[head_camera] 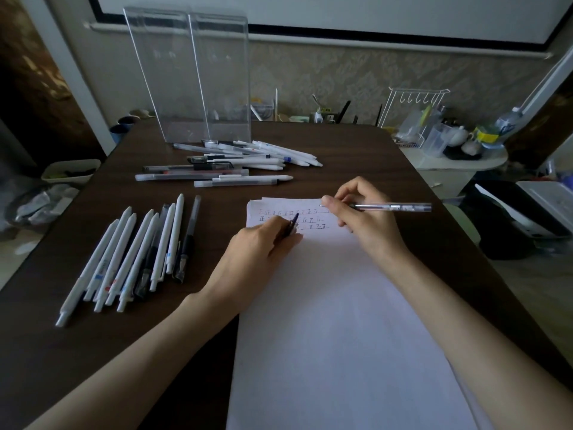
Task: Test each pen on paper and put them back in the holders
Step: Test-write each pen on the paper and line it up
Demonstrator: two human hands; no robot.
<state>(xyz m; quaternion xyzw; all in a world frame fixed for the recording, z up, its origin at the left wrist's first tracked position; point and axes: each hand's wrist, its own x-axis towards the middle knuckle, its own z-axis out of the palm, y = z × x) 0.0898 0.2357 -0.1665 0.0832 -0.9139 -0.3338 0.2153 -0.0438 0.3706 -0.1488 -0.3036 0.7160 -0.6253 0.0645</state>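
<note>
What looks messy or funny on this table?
The two clear holders look empty at the back, while the pens lie loose on the table: a criss-cross pile just in front of them and a neater row on the left. The right hand holds a clear pen on the paper; the left hand grips a small dark piece.

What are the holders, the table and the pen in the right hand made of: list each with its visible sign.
Holders: clear rigid plastic, likely acrylic, glossy; the wall shows through them. Table: dark wood or wood-look laminate, matte; faint grain. Pen in the right hand: transparent shiny plastic barrel; glints run along it.
</note>
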